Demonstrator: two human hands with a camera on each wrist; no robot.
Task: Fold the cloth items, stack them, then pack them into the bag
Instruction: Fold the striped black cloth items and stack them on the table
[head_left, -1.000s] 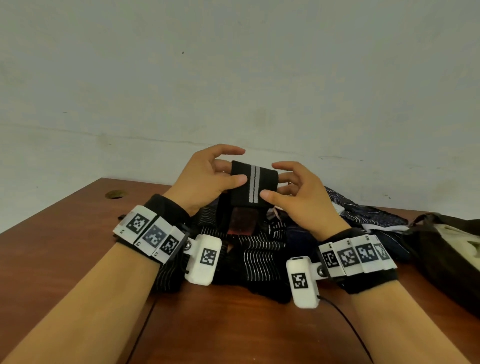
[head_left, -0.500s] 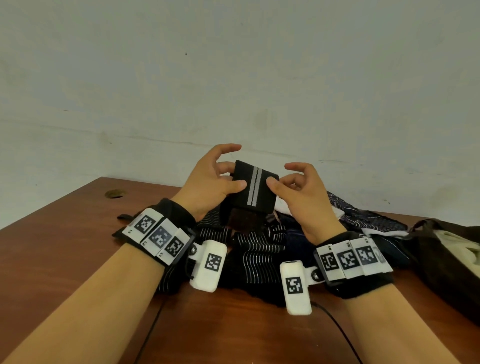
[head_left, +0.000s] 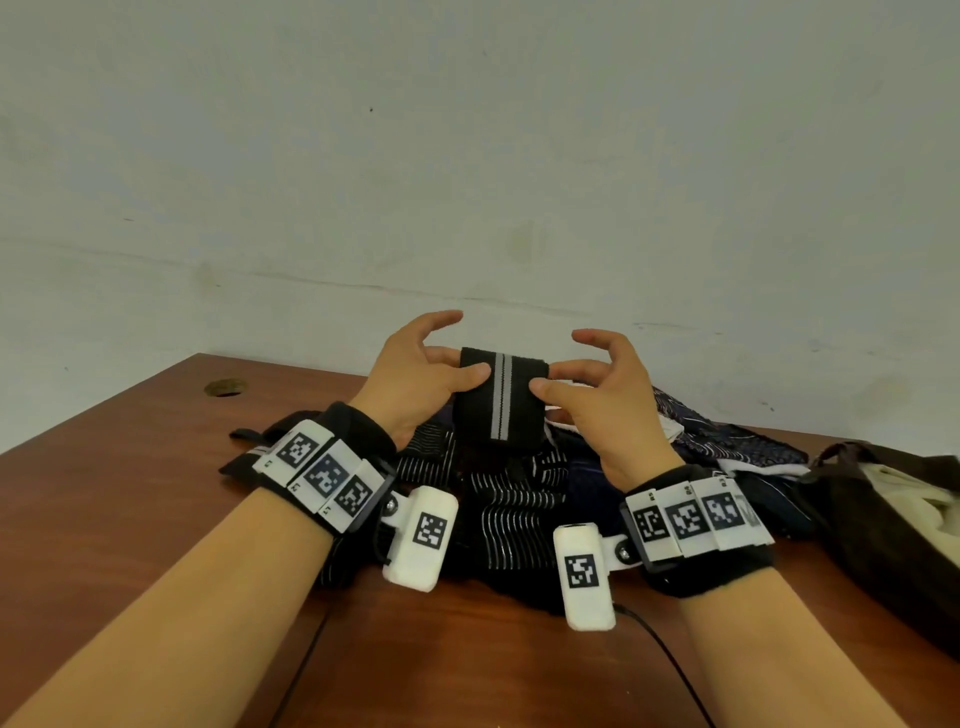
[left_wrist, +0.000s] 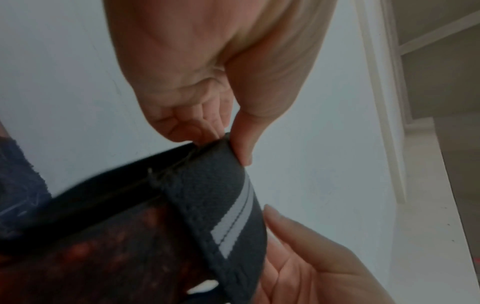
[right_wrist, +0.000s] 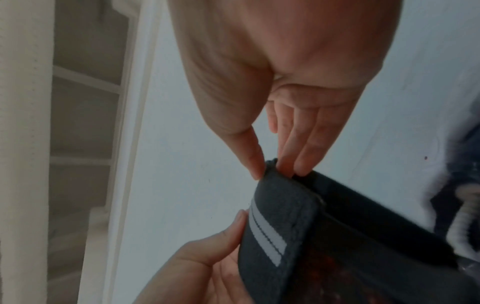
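**Folding in hand: a black banded garment held up over the pile**

Nearest the camera lies bare wooden table (head_left: 156, 545), with both forearms reaching in over it. Just beyond the wrists sits the heap of unfolded clothes (head_left: 514, 499), dark fabrics with thin white wavy stripes, and to the right of it the brown bag (head_left: 893, 525), open, with something cream-coloured inside.

Above the heap both hands hold up a black garment (head_left: 500, 400) by its band, which carries two pale stripes. The left hand (head_left: 415, 379) pinches the left edge between thumb and fingers; the right hand (head_left: 602, 395) pinches the right edge likewise, the spare fingers of each splayed clear. The wrist views show reddish patterned cloth hanging below the band.

The step looks like the start of folding this piece; nothing is visibly stacked. The next move probably calls for laying it flat on free table, keeping the band edges aligned, then doubling it over.

Against the earlier frames, the hands have drawn apart towards the band's ends, the band now sits level instead of tilted, and more of it is exposed between the thumbs.
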